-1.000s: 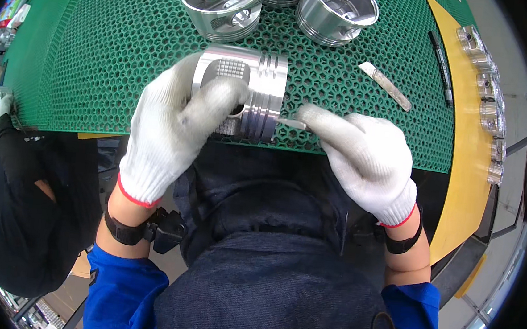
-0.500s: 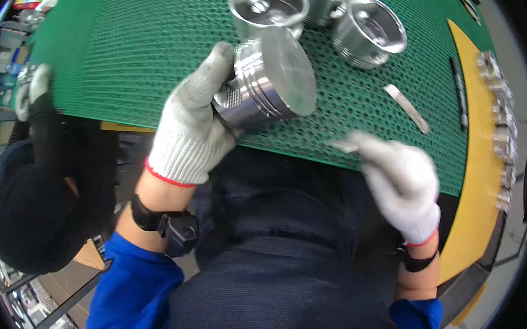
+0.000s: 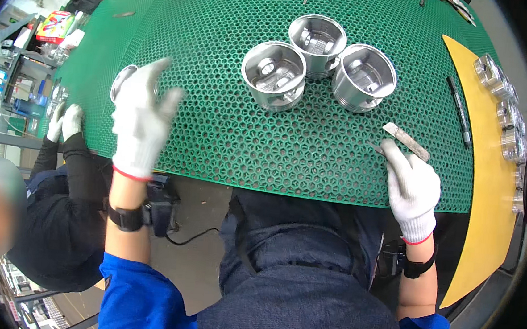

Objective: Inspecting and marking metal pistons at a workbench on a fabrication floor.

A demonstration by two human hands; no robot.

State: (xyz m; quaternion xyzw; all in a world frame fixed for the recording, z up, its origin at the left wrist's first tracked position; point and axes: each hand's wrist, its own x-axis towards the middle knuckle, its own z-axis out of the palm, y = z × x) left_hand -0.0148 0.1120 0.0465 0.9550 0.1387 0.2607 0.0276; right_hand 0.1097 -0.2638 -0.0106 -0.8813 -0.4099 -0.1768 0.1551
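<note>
My left hand, in a white knitted glove, is raised over the left part of the green mat with thumb and fingers apart. Beside its fingers stands a silver metal piston, partly hidden by the hand. My right hand, also gloved, is closed near the mat's right front edge. A small thin metal blade pokes out from its fingertips; the rest is covered. Just beyond those fingers lies a flat metal strip. Three more pistons, the left one, the far one and the right one, stand hollow side up, grouped mid-mat.
The perforated green mat covers the table. Right of it are a black marker pen and a yellow board, with several metal parts beyond. A co-worker's gloved hands rest at the far left.
My left hand has moved left with the piston, which now stands on the mat with the fingers off it. My right hand has shifted slightly right, toward the metal strip.
</note>
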